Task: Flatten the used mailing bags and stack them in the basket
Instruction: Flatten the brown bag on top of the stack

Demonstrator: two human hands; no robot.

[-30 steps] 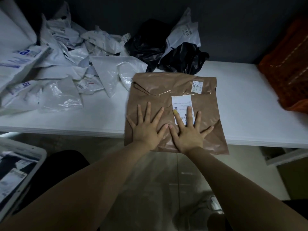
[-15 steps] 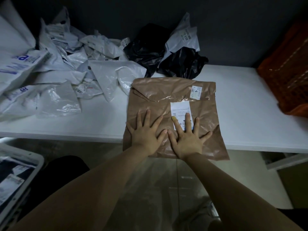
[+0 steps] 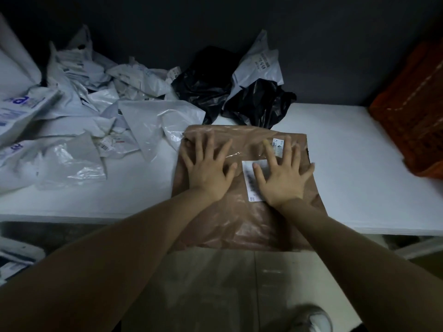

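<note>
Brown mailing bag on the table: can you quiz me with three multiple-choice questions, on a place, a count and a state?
1. Where are the two crumpled black plastic bags?
A) behind the brown plastic mailing bag
B) on the floor
C) atop it
2. White labels on the brown bag?
A) none
B) two
C) five
3. The left hand and right hand are:
A) gripping corners
B) lifted off
C) flat on it, fingers spread
Answers:
1 A: they sit beyond its far edge.
2 B: one small, one larger below it.
3 C: both palms press it.
</note>
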